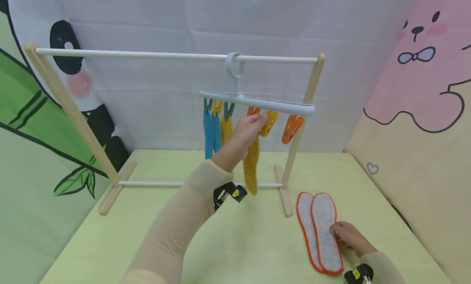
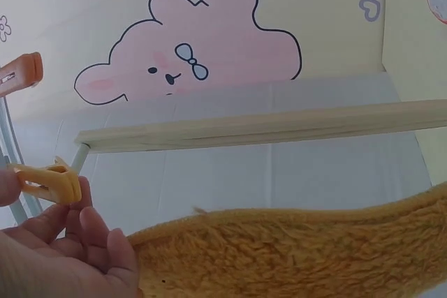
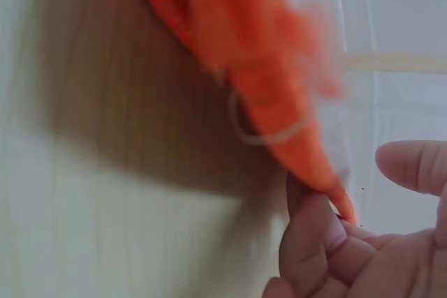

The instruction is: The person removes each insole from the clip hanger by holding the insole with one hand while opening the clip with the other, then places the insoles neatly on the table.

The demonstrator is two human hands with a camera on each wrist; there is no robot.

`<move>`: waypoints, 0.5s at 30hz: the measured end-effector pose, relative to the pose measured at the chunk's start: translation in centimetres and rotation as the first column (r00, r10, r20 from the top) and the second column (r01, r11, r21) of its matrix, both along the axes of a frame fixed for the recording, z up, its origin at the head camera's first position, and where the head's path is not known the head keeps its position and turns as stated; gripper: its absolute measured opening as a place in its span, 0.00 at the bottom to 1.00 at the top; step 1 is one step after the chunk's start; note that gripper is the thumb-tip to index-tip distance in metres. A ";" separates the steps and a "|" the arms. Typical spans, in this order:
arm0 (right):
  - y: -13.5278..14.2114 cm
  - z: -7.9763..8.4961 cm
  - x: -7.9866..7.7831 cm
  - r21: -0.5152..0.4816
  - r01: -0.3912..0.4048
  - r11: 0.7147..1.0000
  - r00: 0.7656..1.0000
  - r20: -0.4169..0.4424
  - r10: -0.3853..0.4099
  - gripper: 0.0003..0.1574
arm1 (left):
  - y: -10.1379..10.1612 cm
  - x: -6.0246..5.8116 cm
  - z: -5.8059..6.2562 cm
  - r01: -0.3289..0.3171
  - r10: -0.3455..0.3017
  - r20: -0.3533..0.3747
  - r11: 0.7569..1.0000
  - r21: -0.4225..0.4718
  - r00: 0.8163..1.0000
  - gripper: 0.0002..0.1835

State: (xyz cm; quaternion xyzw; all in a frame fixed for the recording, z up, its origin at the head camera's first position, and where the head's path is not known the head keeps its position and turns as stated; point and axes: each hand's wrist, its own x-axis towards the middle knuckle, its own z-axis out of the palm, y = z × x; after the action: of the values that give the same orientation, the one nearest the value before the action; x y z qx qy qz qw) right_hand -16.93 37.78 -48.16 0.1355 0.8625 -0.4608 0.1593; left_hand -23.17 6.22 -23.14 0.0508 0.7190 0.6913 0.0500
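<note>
My left hand (image 1: 244,139) is up at the white hanger (image 1: 272,103) and pinches a yellow clip (image 1: 270,124) between thumb and fingers. In the left wrist view, the fuzzy mustard insole (image 2: 300,256) hangs beside that hand. An orange clip (image 1: 254,110) sits at its top. On the table at the lower right lie two grey insoles with orange trim, partly overlapping. At the outer edge of the right-hand grey insole (image 1: 325,235) is my right hand (image 1: 350,237). The right wrist view shows its curled fingers under the orange trim (image 3: 300,155), the thumb apart.
The hanger hooks over the top rod (image 1: 147,54) of a wooden-ended rack. Blue insoles (image 1: 208,130) and another mustard insole (image 1: 227,130) hang from clips on its left. An orange clip (image 1: 292,128) hangs at its right end. The rack's right foot (image 1: 283,194) stands near the grey insoles.
</note>
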 end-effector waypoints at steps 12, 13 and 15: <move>0.1 0.2 0.0 -0.011 0.004 1.000 0.999 0.035 -0.004 0.35 | -0.7 -0.4 -0.2 -0.027 0.028 -0.026 0.999 0.034 0.999 0.16; 0.1 0.1 0.1 -0.014 0.001 1.000 0.999 0.033 0.000 0.35 | -0.8 -0.4 -0.2 -0.032 0.033 -0.023 0.999 0.038 0.999 0.16; 0.1 0.1 0.1 -0.013 -0.004 1.000 1.000 0.029 0.004 0.35 | -0.9 -0.5 -0.2 -0.049 0.050 -0.019 0.998 0.050 0.999 0.16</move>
State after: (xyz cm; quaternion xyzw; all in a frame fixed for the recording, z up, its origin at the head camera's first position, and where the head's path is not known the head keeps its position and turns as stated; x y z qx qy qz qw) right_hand -16.87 37.90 -48.08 0.1392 0.8575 -0.4639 0.1734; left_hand -23.69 5.31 -23.36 0.0413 0.7031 0.7095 0.0242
